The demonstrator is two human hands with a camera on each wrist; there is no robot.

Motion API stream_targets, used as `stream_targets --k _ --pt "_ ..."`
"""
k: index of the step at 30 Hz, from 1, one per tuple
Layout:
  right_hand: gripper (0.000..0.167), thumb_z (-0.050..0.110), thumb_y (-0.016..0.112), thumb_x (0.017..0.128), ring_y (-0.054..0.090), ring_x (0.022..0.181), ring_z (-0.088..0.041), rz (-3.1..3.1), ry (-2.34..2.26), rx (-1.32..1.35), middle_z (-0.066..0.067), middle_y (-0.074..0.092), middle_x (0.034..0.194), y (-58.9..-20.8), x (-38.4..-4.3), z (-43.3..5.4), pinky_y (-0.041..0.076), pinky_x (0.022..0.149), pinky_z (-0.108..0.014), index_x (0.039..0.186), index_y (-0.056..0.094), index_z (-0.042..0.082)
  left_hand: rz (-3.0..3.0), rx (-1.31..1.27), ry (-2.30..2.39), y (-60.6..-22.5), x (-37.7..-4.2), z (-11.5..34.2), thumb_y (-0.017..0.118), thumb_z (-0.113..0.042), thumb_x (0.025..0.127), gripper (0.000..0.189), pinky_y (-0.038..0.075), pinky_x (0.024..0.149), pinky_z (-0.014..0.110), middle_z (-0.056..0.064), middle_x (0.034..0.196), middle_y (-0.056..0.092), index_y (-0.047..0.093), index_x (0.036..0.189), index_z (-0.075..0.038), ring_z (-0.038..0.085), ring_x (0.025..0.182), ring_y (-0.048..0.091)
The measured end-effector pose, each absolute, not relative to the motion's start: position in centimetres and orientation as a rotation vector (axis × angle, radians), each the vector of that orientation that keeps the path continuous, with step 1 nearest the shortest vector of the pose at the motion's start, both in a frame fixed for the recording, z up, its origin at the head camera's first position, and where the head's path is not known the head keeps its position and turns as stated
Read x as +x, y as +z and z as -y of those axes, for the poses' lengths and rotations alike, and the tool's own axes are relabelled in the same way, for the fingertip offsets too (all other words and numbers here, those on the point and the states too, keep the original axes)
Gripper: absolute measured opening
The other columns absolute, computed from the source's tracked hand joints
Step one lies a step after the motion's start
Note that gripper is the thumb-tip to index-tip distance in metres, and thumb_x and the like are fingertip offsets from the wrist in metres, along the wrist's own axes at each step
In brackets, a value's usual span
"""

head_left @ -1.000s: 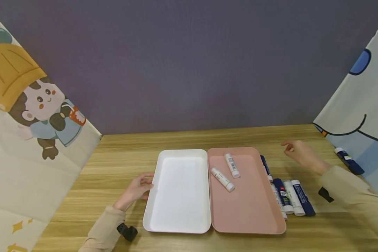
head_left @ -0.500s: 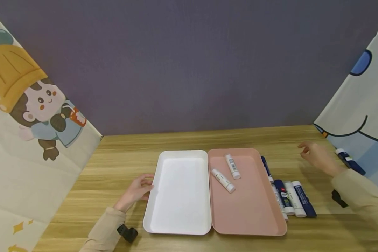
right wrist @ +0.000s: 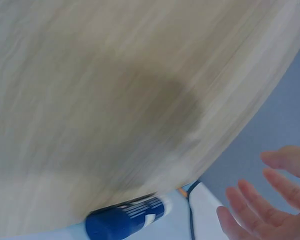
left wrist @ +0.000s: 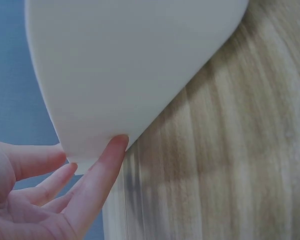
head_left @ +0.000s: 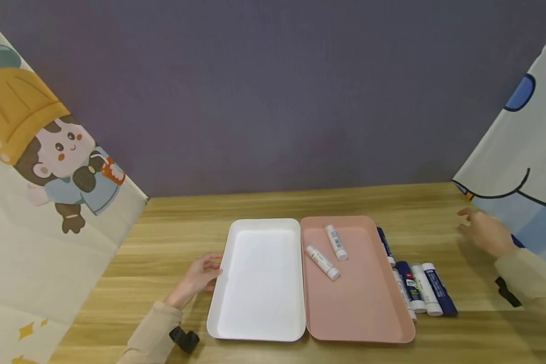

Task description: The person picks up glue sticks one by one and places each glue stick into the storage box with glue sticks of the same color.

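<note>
1 L hand (head_left: 195, 278) touching wht tray (head_left: 260, 283), R hand (head_left: 488, 233) nr blue tube (right wrist: 121, 221), both grips released

Head camera sits high above the near side of the bench (head_left: 177, 222), facing forward and down, farthest off, covering both hands, the back edge and the dark wall (head_left: 273, 101) beyond. Left wrist camera, close in and rolled over, faces the outer wall of the white tray (left wrist: 125, 70); that tray's left rim and the left hand (head_left: 195, 277) are shared with the head view. Right wrist camera, also close and rolled, looks across bare wood to the far right corner, sharing the right hand (head_left: 488, 232), that corner and a navy tube (right wrist: 122, 222) at the right edge, mostly hidden from the head.
</note>
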State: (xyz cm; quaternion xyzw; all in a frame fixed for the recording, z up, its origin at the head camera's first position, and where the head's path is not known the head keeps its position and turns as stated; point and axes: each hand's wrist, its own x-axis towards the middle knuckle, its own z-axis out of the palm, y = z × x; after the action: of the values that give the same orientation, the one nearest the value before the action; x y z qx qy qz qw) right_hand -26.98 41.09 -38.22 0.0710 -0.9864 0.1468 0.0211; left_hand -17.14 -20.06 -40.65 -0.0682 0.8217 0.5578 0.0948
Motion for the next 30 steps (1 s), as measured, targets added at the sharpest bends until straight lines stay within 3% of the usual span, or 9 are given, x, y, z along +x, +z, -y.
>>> stream_targets --k 3,9,16,30 --pt "0.041 0.002 0.053 0.08 0.052 0.076 -0.049 3.03 0.477 0.237 -0.043 0.047 0.093 -38.5 -27.1 -41.9 0.047 0.049 -0.043 0.111 0.039 -0.023 -2.444 -0.192 1.651 -40.6 -17.1 20.1 0.05 0.003 0.086 0.038 0.054 0.06 0.036 0.021 0.103 0.052 0.043 0.124 0.002 0.021 0.077 0.058" --pt "0.042 0.0 0.056 0.077 0.052 0.067 -0.045 2.972 0.447 0.222 -0.041 0.048 0.087 -38.5 -27.1 -43.1 0.045 0.048 -0.044 0.108 0.039 -0.023 -2.456 -0.195 1.637 -40.4 -17.2 20.1 0.05 0.002 0.086 0.038 0.054 0.06 0.037 0.021 0.104 0.052 0.043 0.124 0.002 0.021 0.078 0.058" --pt "0.042 0.001 0.057 0.077 0.047 0.072 -0.05 2.963 0.392 0.073 -0.042 0.044 0.089 -39.1 -26.7 -44.4 0.042 0.05 -0.047 0.107 0.038 -0.022 -2.446 -0.188 1.662 -40.5 -17.0 20.0 0.049 0.004 0.085 0.038 0.054 0.059 0.037 0.021 0.102 0.053 0.043 0.123 0.004 0.021 0.076 0.058" --pt "0.047 -0.002 0.059 0.071 0.045 0.078 -0.054 2.959 0.226 -0.232 -0.044 0.04 0.09 -40.7 -26.6 -46.6 0.042 0.064 -0.056 0.106 0.035 -0.022 -2.438 -0.18 1.665 -40.4 -17.6 19.5 0.049 0.005 0.085 0.038 0.055 0.061 0.037 0.02 0.101 0.053 0.044 0.123 0.003 0.02 0.075 0.058"
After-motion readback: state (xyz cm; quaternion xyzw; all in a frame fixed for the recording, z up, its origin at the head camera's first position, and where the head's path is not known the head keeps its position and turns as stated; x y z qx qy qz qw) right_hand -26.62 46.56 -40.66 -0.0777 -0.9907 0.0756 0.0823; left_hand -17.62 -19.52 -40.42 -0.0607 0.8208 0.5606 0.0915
